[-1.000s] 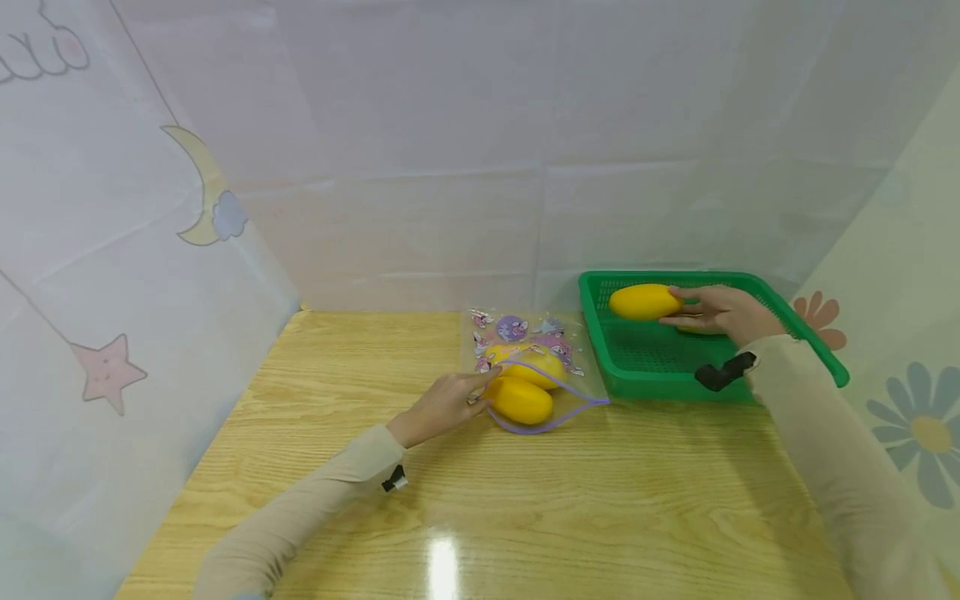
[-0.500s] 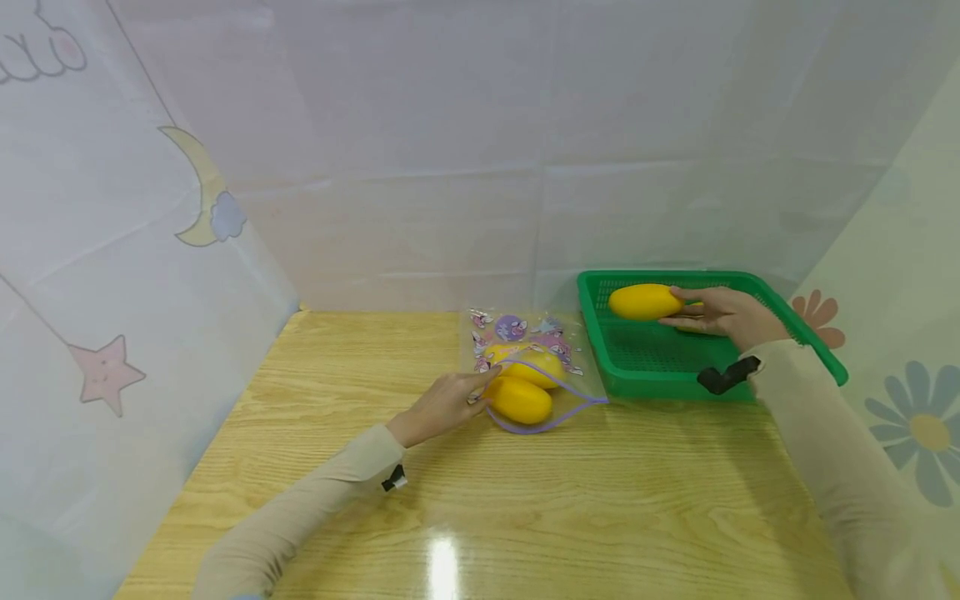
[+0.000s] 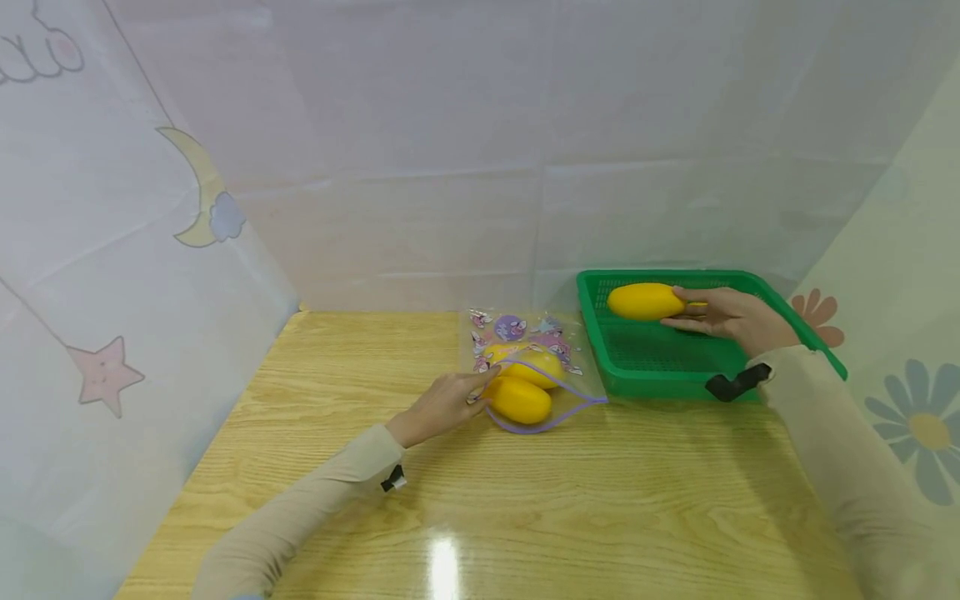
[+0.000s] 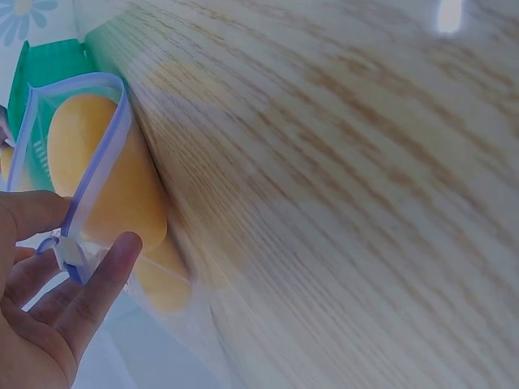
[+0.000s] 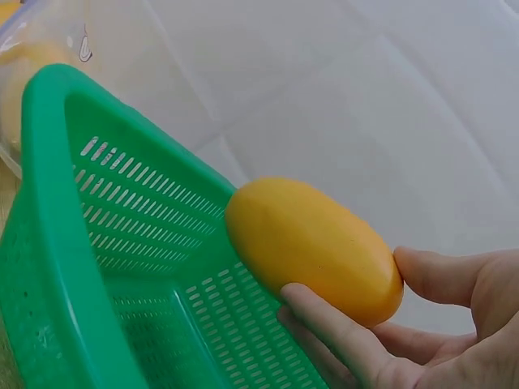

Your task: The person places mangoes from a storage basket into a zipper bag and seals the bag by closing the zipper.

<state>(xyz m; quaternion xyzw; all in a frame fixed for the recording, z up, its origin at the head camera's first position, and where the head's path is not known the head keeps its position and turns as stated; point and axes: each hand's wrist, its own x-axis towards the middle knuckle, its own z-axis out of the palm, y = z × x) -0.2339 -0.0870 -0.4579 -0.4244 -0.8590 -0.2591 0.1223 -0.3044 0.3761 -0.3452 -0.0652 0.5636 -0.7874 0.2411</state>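
My left hand (image 3: 442, 404) pinches the left corner of a clear zip bag (image 3: 585, 379), at its purple-edged mouth. In the left wrist view, thumb and fingers close around the bag's white slider (image 4: 69, 253). The mouth gapes toward me, with a yellow mango (image 3: 521, 402) lying just inside and more mangoes (image 3: 546, 367) behind it. Over the green basket (image 3: 675, 385), my right hand (image 3: 738, 318) grips another mango (image 3: 641, 302) by its right end, between thumb and fingers. In the right wrist view, this mango (image 5: 312, 247) hangs near the basket's rim, lying sideways.
A sliver of yellow (image 3: 697, 307) shows in the basket behind my right fingers. The basket stands right of the bag on the wooden table (image 3: 360, 350), close to the back sheet (image 3: 420, 208). A flower-printed sheet (image 3: 915, 333) borders the right side.
My right wrist has turned and shifted slightly right, with the mango staying almost in place. The fingers now cover more of the yellow thing in the basket. My left hand and the bag stay put.
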